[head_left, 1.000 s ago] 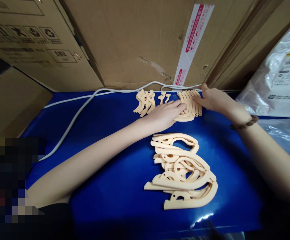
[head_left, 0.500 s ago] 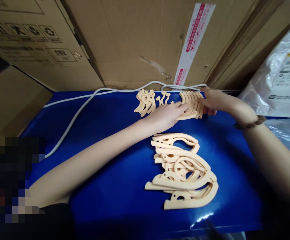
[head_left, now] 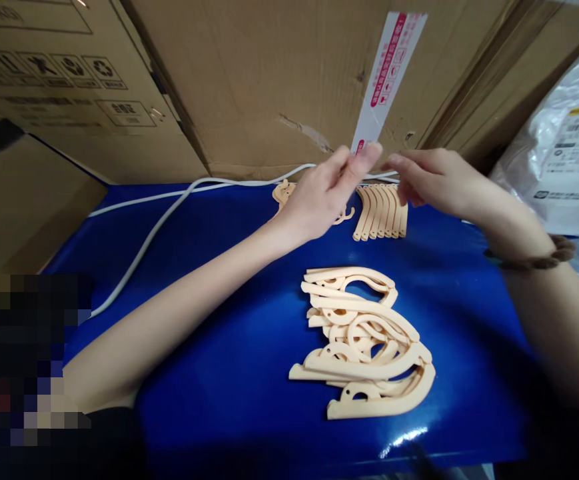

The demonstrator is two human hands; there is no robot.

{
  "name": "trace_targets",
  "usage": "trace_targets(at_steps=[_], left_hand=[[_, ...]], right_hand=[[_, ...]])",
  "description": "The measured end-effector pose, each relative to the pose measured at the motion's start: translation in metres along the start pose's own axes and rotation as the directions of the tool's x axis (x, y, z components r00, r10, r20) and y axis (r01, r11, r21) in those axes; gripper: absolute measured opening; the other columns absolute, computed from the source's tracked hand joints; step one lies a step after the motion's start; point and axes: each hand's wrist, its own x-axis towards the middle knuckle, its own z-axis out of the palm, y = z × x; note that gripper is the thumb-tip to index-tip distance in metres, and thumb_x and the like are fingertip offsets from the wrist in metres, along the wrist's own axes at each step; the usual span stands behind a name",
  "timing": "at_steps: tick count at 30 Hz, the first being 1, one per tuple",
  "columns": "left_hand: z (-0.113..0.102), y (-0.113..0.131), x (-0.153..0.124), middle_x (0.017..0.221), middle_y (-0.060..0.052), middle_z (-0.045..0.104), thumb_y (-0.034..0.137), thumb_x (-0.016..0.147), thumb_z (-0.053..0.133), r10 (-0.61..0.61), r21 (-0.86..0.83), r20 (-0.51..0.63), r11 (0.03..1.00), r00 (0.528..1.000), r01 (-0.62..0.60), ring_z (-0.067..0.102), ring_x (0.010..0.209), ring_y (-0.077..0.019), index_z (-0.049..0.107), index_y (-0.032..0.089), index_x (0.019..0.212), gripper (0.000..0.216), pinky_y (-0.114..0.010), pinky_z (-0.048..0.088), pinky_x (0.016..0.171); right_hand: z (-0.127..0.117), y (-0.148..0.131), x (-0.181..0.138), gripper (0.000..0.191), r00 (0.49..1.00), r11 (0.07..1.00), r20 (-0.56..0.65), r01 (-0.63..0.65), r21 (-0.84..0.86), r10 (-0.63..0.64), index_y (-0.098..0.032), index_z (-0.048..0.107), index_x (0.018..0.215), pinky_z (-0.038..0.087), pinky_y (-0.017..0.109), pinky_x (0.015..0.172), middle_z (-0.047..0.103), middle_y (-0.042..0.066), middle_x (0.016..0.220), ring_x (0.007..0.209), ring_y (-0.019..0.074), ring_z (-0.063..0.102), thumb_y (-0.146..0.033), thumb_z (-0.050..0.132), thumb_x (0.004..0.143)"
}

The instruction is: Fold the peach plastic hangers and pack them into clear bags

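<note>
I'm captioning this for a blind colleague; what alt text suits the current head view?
A person's left hand and right hand are close together by a neat row of slim, curved beige pieces on a blue table. Nearer the camera lies a jumbled pile of larger hanger-like pieces; cardboard boxes stand behind.

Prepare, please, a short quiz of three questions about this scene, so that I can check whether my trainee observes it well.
1. True or false: the pile of overlapping beige pieces lies nearer to the person than the row of curved strips.
2. Choose one: on which wrist is the dark bracelet worn? A. left; B. right; C. both.
3. Fill the gap: the tape with red print is stuck on a large ____ box behind the blue table top.

Key: 1. True. 2. B. 3. Cardboard.
</note>
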Motion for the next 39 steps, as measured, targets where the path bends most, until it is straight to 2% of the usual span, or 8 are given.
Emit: trace_targets(at_steps=[4, 7, 15, 21, 26, 32, 36, 39], left_hand=[[-0.003, 0.003, 0.005, 0.074, 0.001, 0.050, 0.050, 0.105, 0.048, -0.096, -0.089, -0.051, 0.992, 0.994, 0.091, 0.061, 0.082, -0.0158, 0.046, 0.021, 0.073, 0.043, -0.027, 0.045, 0.072], [-0.005, 0.005, 0.009, 0.067, 0.002, 0.044, 0.040, 0.105, 0.051, -0.095, -0.192, -0.027, 0.977, 0.995, 0.088, 0.052, 0.068, -0.0124, 0.043, 0.023, 0.067, 0.042, -0.025, 0.043, 0.064], [-0.023, 0.024, 0.015, 0.064, 0.004, 0.043, 0.015, 0.103, 0.051, -0.179, -0.254, -0.019, 0.952, 0.984, 0.168, 0.048, 0.061, -0.0090, 0.043, 0.020, 0.064, 0.039, -0.021, 0.039, 0.063], [-0.023, 0.017, 0.016, 0.062, 0.003, 0.045, 0.019, 0.105, 0.042, -0.101, -0.174, 0.007, 0.980, 0.995, 0.101, 0.052, 0.064, -0.0122, 0.044, 0.022, 0.063, 0.042, -0.024, 0.041, 0.065], [-0.022, 0.020, 0.010, 0.067, 0.000, 0.051, 0.029, 0.106, 0.047, 0.030, 0.168, -0.004, 0.985, 1.000, -0.029, 0.061, 0.081, -0.0192, 0.052, 0.022, 0.070, 0.037, -0.027, 0.040, 0.077], [-0.016, 0.005, 0.007, 0.076, -0.003, 0.058, 0.038, 0.107, 0.040, 0.005, 0.451, 0.023, 0.893, 1.000, -0.014, 0.064, 0.084, -0.0250, 0.060, 0.023, 0.097, 0.027, -0.034, 0.040, 0.083], [-0.006, -0.029, 0.014, 0.076, -0.002, 0.063, 0.026, 0.106, 0.035, -0.126, 0.286, 0.063, 0.953, 0.990, 0.103, 0.063, 0.076, -0.0183, 0.057, 0.021, 0.085, 0.031, -0.029, 0.042, 0.072], [0.000, -0.047, 0.016, 0.072, -0.001, 0.066, 0.026, 0.100, 0.044, -0.221, 0.223, 0.157, 0.958, 0.963, 0.183, 0.061, 0.066, -0.0152, 0.059, 0.020, 0.088, 0.020, -0.027, 0.039, 0.061]], right_hand=[[0.017, -0.024, -0.012, 0.078, 0.968, 0.932, -0.022, 0.247, 0.265, -0.251, -0.019, 0.071, 0.074, 0.045, 0.030, 0.068, 0.063, 0.003, 0.062, 0.062, 0.0137, 0.058, -0.077, 0.024, 0.099], [0.026, -0.037, -0.016, 0.063, 0.936, 0.878, -0.115, 0.351, 0.327, -0.331, -0.019, 0.069, 0.075, 0.044, 0.028, 0.064, 0.064, 0.001, 0.069, 0.064, 0.0123, 0.055, -0.074, 0.046, 0.095], [0.020, -0.022, -0.003, 0.029, 0.922, 0.792, -0.345, 0.342, 0.506, -0.178, -0.017, 0.067, 0.079, 0.035, 0.024, 0.054, 0.055, -0.003, 0.063, 0.056, 0.0082, 0.046, -0.038, 0.064, 0.098], [0.012, -0.011, -0.006, 0.035, 0.807, 0.953, -0.510, 0.284, -0.108, -0.298, -0.023, 0.066, 0.109, 0.043, 0.031, 0.067, 0.068, 0.004, 0.083, 0.072, 0.0175, 0.061, -0.053, 0.051, 0.103], [0.023, -0.008, -0.005, 0.044, 0.873, 0.814, -0.349, 0.087, -0.574, -0.340, -0.018, 0.060, 0.123, 0.046, 0.035, 0.075, 0.071, 0.013, 0.098, 0.094, 0.0261, 0.068, -0.037, 0.022, 0.110], [0.014, -0.005, 0.003, 0.026, 0.892, 0.979, -0.403, 0.189, -0.080, -0.205, -0.019, 0.059, 0.094, 0.040, 0.030, 0.063, 0.062, 0.006, 0.074, 0.064, 0.0157, 0.056, -0.032, 0.039, 0.104], [-0.006, -0.006, -0.004, 0.022, 0.851, 0.851, -0.524, 0.306, 0.426, -0.043, -0.024, 0.060, 0.089, 0.034, 0.028, 0.054, 0.049, -0.002, 0.058, 0.052, 0.0129, 0.045, -0.023, 0.041, 0.101], [-0.009, -0.008, -0.007, 0.023, 0.861, 0.829, -0.507, 0.315, 0.461, -0.045, -0.022, 0.064, 0.097, 0.034, 0.026, 0.054, 0.052, -0.004, 0.058, 0.050, 0.0118, 0.042, -0.019, 0.041, 0.100]])
